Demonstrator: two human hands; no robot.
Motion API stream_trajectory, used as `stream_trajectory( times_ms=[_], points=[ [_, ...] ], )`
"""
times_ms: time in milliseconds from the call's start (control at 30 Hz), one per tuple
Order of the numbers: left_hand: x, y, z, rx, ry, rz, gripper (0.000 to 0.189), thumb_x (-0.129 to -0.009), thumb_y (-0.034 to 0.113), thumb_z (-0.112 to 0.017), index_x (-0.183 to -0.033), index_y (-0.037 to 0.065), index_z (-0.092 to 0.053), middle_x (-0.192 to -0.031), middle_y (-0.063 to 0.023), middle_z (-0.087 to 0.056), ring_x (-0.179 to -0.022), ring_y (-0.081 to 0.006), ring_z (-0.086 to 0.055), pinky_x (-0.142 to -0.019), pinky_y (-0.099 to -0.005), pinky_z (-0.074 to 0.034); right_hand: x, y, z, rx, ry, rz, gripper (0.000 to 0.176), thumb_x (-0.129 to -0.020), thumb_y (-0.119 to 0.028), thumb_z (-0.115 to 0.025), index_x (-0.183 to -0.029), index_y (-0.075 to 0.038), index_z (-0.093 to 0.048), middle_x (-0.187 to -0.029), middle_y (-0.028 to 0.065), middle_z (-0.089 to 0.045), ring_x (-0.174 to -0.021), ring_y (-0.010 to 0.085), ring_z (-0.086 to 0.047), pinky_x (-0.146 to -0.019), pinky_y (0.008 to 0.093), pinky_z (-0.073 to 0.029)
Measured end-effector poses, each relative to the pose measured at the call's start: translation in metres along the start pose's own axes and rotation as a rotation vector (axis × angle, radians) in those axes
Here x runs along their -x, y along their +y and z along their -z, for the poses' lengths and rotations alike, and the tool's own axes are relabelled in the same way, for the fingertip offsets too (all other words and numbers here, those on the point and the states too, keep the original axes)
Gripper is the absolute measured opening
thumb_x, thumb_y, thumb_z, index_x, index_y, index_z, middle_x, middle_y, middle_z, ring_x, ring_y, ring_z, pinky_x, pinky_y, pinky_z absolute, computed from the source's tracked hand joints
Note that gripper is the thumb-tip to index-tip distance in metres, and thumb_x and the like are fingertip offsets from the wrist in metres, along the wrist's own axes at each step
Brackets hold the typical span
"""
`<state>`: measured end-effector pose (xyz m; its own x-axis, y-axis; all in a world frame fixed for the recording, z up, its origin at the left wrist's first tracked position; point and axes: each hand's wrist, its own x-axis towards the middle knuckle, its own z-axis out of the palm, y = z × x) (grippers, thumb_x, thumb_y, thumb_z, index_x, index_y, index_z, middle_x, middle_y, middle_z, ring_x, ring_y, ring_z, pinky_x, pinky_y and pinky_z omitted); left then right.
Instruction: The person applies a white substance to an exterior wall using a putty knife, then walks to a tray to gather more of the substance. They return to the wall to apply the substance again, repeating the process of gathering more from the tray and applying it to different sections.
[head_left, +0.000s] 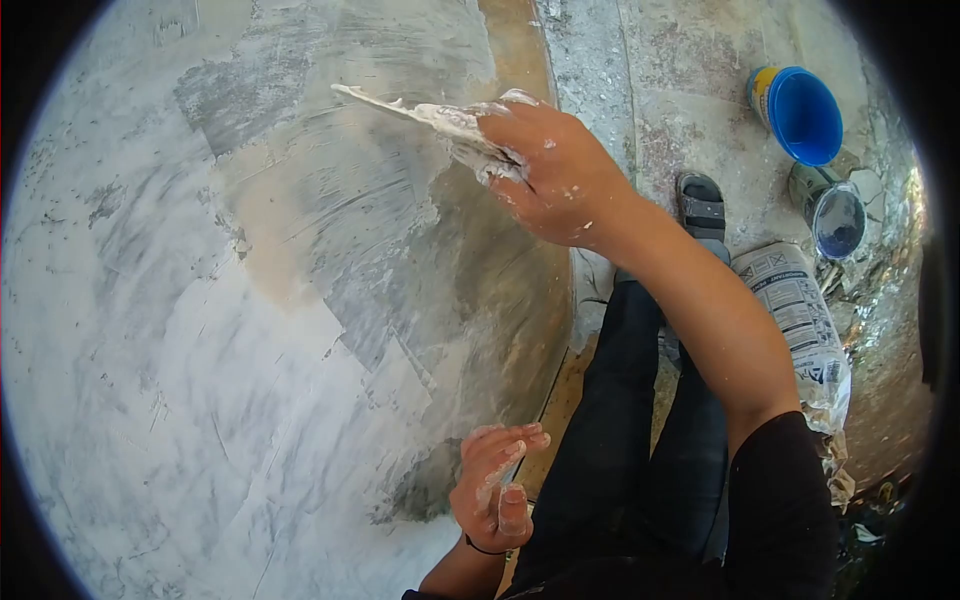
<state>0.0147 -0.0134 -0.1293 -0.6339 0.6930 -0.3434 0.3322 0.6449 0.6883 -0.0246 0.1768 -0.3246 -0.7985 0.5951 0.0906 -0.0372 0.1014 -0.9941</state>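
My right hand [560, 170], flecked with white paste, is closed around a putty knife [440, 120] caked in wet white plaster. Its thin edge points left, over the broad plastered wall surface [270, 400]. That surface carries smooth white coating at the lower left and greyer, streaked and tan patches around the knife. Lower down, my left hand [495, 490] is near the wall's edge, with its thumb and half-bent fingers apart. White paste smears its palm and fingers, and a dark band circles the wrist.
On the stained floor at right are a blue bucket [805, 115] and a smaller grey container [838, 220]. A printed bag [795, 310] lies beside my legs [610, 430]. A sandalled foot [702, 205] shows beyond my right forearm. Rubble lies along the far right.
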Motion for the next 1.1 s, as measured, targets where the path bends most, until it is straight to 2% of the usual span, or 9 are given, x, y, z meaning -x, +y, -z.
stream_trajectory(
  times_ms=[133, 233, 300, 433, 467, 533, 700, 967, 1100],
  points=[
    [0.005, -0.009, -0.002, -0.039, -0.008, 0.017, 0.029, -0.093, 0.022, -0.040, -0.111, 0.003, -0.051, -0.091, -0.0153, -0.067, -0.092, -0.0288, -0.062, -0.085, -0.0421, -0.040, 0.034, -0.008, -0.088, 0.092, 0.140, 0.249, 0.036, -0.066, -0.010, -0.067, -0.099, 0.001, -0.060, -0.095, 0.0196, -0.059, -0.090, 0.0339, -0.057, -0.078, 0.0382, -0.047],
    [0.005, -0.013, -0.002, -0.087, -0.050, 0.009, 0.028, -0.092, 0.021, -0.040, -0.111, 0.003, -0.050, -0.091, -0.0146, -0.067, -0.092, -0.0289, -0.063, -0.086, -0.0426, -0.039, 0.097, -0.032, -0.146, 0.115, 0.148, 0.250, 0.036, -0.073, -0.014, -0.060, -0.104, 0.004, -0.061, -0.104, 0.0242, -0.060, -0.091, 0.0328, -0.061, -0.080, 0.0368, -0.050],
    [0.005, -0.014, -0.004, -0.132, -0.045, -0.042, 0.033, -0.091, 0.023, -0.037, -0.114, 0.000, -0.048, -0.077, -0.0186, -0.064, -0.077, -0.0318, -0.063, -0.081, -0.0477, -0.040, 0.136, -0.047, -0.158, 0.056, 0.083, 0.244, 0.036, -0.075, -0.016, -0.059, -0.105, 0.004, -0.061, -0.108, 0.0239, -0.060, -0.093, 0.0324, -0.062, -0.081, 0.0359, -0.050],
    [0.005, -0.011, -0.009, -0.108, -0.033, -0.081, 0.032, -0.091, 0.022, -0.037, -0.114, 0.001, -0.047, -0.076, -0.0182, -0.064, -0.075, -0.0316, -0.063, -0.079, -0.0476, -0.041, 0.177, -0.054, -0.137, -0.041, -0.118, 0.217, 0.034, -0.073, -0.017, -0.060, -0.103, 0.000, -0.062, -0.111, 0.0192, -0.060, -0.094, 0.0308, -0.062, -0.079, 0.0359, -0.050],
    [0.007, -0.007, -0.008, -0.055, -0.059, -0.052, 0.029, -0.091, 0.020, -0.039, -0.112, 0.003, -0.048, -0.084, -0.0164, -0.066, -0.083, -0.0303, -0.063, -0.083, -0.0440, -0.041, 0.181, -0.051, -0.124, -0.037, -0.119, 0.219, 0.034, -0.073, -0.017, -0.060, -0.103, 0.000, -0.062, -0.111, 0.0192, -0.060, -0.094, 0.0308, -0.062, -0.079, 0.0359, -0.050],
    [0.012, -0.004, -0.004, -0.004, -0.082, -0.027, 0.025, -0.091, 0.019, -0.041, -0.111, 0.004, -0.049, -0.091, -0.0146, -0.067, -0.090, -0.0289, -0.064, -0.086, -0.0405, -0.040, 0.172, -0.045, -0.094, -0.201, -0.327, 0.169, 0.026, -0.070, -0.014, -0.063, -0.094, -0.006, -0.062, -0.107, 0.0142, -0.060, -0.093, 0.0304, -0.060, -0.078, 0.0376, -0.048],
    [0.016, -0.005, -0.005, 0.049, -0.095, -0.024, 0.025, -0.097, 0.021, -0.038, -0.106, 0.004, -0.054, -0.090, -0.0147, -0.067, -0.087, -0.0277, -0.065, -0.077, -0.0363, -0.045, 0.102, -0.018, -0.071, -0.359, -0.488, 0.158, 0.022, -0.065, -0.002, -0.063, -0.086, -0.008, -0.060, -0.085, 0.0099, -0.058, -0.090, 0.0312, -0.055, -0.076, 0.0390, -0.045],
    [0.025, -0.008, -0.006, 0.098, -0.075, -0.011, 0.027, -0.097, 0.020, -0.039, -0.112, 0.003, -0.053, -0.089, -0.0145, -0.067, -0.086, -0.0258, -0.065, -0.075, -0.0348, -0.045, -0.017, 0.023, -0.034, -0.108, -0.094, 0.113, 0.038, -0.064, 0.004, -0.060, -0.102, 0.001, -0.056, -0.090, 0.0153, -0.059, -0.083, 0.0355, -0.056, -0.075, 0.0391, -0.046],
    [0.024, -0.006, -0.008, 0.165, -0.023, -0.034, 0.027, -0.094, 0.015, -0.041, -0.116, 0.002, -0.049, -0.089, -0.0165, -0.066, -0.085, -0.0263, -0.065, -0.075, -0.0348, -0.044, -0.031, 0.025, 0.009, -0.295, -0.162, -0.033, 0.040, -0.066, 0.005, -0.056, -0.105, 0.001, -0.057, -0.093, 0.0173, -0.060, -0.082, 0.0349, -0.058, -0.074, 0.0360, -0.047]
  ],
)
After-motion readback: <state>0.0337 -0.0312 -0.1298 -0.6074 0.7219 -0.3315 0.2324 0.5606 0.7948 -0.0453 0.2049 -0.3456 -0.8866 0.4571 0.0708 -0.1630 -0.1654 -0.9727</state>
